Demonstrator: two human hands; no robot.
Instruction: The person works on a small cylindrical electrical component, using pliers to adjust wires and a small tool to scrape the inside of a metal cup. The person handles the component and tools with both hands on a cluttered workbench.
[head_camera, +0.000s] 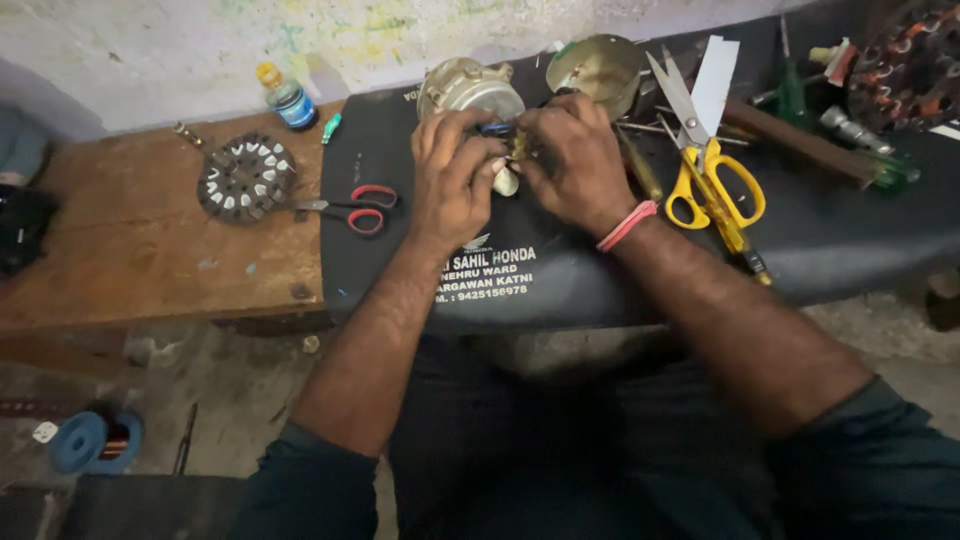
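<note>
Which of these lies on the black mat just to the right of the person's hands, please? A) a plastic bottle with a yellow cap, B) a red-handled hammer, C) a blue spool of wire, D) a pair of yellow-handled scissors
D: the yellow-handled scissors lie on the black mat just beyond the right hand, while the blue spool is down on the floor and the bottle stands far left by the wall.

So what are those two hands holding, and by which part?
Both the left hand and right hand pinch a small brass-coloured metal part between their fingertips; fingers hide exactly where.
</note>
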